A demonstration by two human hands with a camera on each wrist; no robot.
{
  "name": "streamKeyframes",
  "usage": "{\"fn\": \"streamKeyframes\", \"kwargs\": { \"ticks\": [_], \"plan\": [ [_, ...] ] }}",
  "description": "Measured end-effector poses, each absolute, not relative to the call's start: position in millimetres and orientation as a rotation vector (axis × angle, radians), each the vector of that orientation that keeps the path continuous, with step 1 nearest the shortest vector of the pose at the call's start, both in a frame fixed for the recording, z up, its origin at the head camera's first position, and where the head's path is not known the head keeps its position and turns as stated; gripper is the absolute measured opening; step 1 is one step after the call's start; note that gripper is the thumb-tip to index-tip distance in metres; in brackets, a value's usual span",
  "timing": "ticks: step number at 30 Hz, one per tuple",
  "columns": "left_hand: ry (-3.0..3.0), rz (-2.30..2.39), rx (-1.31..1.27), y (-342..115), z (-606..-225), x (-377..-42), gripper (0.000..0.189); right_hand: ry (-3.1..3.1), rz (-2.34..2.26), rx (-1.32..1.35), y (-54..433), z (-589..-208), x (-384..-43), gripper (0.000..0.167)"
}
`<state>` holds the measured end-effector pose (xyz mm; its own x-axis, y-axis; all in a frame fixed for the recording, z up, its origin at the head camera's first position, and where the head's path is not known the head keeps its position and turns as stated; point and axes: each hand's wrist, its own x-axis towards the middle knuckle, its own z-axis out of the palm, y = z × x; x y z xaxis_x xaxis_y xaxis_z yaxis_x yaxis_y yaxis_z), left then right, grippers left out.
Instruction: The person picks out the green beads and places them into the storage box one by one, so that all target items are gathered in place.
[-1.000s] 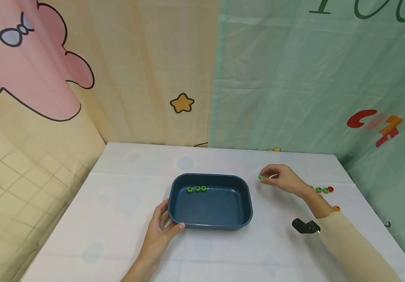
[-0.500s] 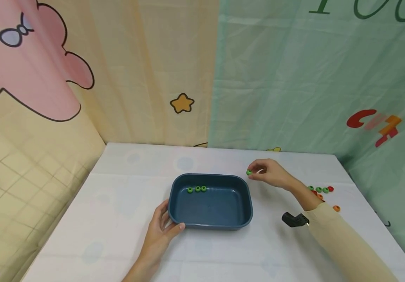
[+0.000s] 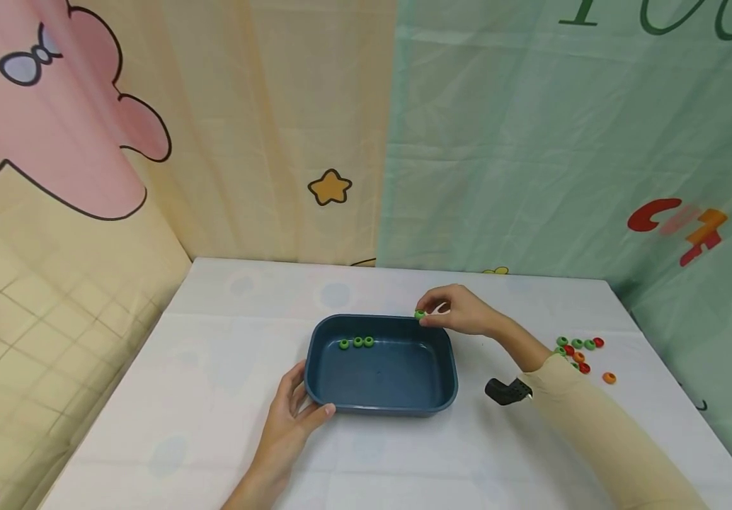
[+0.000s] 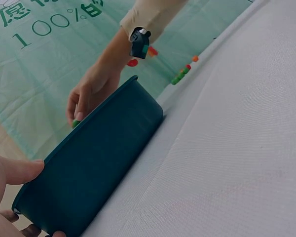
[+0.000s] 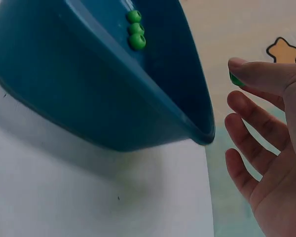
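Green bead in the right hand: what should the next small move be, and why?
Probably ease the green bead inward and down into the blue tray: the right hand pinches it near the far rim, three green beads lie inside, and the left hand grips the tray.

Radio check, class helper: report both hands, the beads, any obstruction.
Left hand holds blue tray. Right hand pinches green bead near its far rim. Three green beads inside. Nothing visibly blocking.

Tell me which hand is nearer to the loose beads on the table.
Right. The right hand pinches a green bead by the far right corner of the tray, left of the loose beads. The left hand grips the tray's near left corner, farther away.
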<state>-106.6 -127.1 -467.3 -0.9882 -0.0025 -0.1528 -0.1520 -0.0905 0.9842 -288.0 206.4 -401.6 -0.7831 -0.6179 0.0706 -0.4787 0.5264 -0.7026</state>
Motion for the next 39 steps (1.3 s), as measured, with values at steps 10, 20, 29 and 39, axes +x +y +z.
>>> {"fn": "streamKeyframes", "kwargs": {
  "ticks": [10,20,29,39],
  "plan": [
    [2.059,2.236,-0.144,-126,-465,-105,0.092,2.525,-1.07,-1.067,178,-397,-293,0.018],
    [2.064,2.231,-0.152,-125,-464,-105,0.091,2.508,-1.041,-1.121,158,-397,-298,0.022],
    [2.058,2.227,-0.16,-125,-464,-104,0.092,2.508,-1.055,-1.108,158,-401,-299,0.026],
    [2.062,2.229,-0.149,-126,-464,-104,0.092,2.507,-1.103,-1.029,176,-401,-294,0.028]
  ]
}}
